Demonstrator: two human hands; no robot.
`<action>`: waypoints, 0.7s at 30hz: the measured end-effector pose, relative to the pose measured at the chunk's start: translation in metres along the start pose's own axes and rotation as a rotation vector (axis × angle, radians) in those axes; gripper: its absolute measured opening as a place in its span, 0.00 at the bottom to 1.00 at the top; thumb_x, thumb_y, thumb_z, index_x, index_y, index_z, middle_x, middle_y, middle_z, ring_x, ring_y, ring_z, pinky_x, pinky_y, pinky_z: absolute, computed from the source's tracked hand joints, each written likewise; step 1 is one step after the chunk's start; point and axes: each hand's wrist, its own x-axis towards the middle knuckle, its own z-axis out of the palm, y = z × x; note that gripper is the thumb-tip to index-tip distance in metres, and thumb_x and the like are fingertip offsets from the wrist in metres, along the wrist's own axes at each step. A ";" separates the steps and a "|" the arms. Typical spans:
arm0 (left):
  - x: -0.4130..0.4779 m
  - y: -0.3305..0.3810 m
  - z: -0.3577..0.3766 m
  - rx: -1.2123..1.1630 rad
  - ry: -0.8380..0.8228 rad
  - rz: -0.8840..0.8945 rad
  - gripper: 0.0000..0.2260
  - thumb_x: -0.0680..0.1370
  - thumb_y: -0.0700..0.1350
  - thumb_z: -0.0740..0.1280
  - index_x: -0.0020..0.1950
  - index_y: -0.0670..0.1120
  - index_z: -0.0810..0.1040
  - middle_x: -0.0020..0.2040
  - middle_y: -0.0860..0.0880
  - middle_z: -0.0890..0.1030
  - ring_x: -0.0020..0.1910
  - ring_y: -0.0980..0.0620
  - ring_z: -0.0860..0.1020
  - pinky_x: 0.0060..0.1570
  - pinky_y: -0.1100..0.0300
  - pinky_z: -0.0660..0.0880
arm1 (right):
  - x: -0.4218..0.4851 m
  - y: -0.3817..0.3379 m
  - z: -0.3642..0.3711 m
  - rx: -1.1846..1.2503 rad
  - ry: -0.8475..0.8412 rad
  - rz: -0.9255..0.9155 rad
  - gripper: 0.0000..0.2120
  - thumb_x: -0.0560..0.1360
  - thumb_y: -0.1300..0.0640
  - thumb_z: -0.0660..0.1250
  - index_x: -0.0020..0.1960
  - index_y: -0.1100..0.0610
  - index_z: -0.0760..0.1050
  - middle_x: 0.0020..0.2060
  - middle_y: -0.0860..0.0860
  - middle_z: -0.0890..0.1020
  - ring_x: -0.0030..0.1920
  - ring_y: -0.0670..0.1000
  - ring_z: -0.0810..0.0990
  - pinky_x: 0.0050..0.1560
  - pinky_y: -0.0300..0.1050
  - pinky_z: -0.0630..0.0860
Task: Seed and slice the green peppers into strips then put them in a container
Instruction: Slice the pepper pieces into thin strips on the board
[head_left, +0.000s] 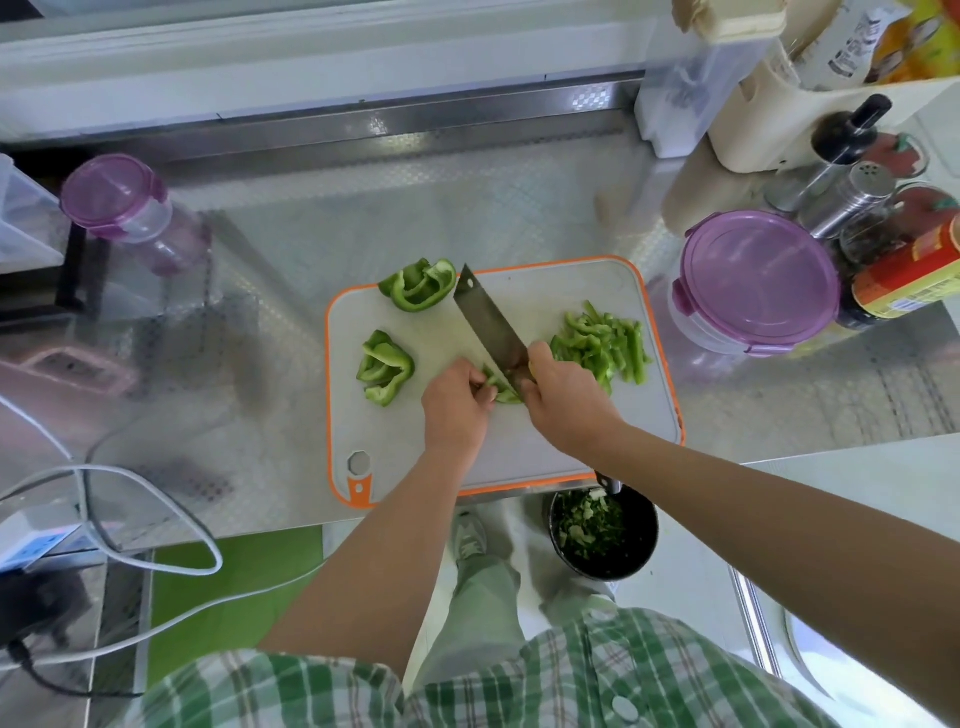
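On the cutting board, my left hand pinned the pepper piece with curled fingers while my right hand gripped the knife, keeping fingertips clear.

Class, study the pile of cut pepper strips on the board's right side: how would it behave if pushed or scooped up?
The pile of pepper strips lies as loose separate pieces, so it would probably scatter, not lift as one. The strips look thin, so likely light. On the smooth cutting board they should slide.
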 end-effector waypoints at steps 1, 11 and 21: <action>0.000 0.000 0.000 0.013 0.001 0.010 0.15 0.75 0.39 0.70 0.36 0.54 0.68 0.35 0.44 0.80 0.36 0.40 0.79 0.40 0.44 0.78 | -0.002 -0.001 -0.002 -0.016 -0.017 -0.015 0.06 0.81 0.58 0.56 0.51 0.57 0.58 0.31 0.52 0.70 0.30 0.57 0.70 0.26 0.46 0.60; -0.001 0.013 -0.002 0.170 -0.018 0.077 0.02 0.76 0.39 0.68 0.45 0.43 0.77 0.41 0.44 0.82 0.43 0.42 0.80 0.44 0.51 0.73 | -0.002 -0.009 0.007 -0.242 -0.066 0.001 0.10 0.77 0.66 0.56 0.57 0.58 0.61 0.30 0.50 0.67 0.26 0.51 0.66 0.24 0.44 0.57; -0.006 0.011 -0.006 0.113 -0.009 0.042 0.01 0.77 0.39 0.69 0.45 0.44 0.78 0.41 0.46 0.82 0.42 0.43 0.80 0.44 0.53 0.75 | 0.008 -0.004 0.018 -0.142 -0.005 0.083 0.11 0.81 0.60 0.55 0.61 0.60 0.60 0.37 0.54 0.75 0.36 0.60 0.76 0.31 0.48 0.66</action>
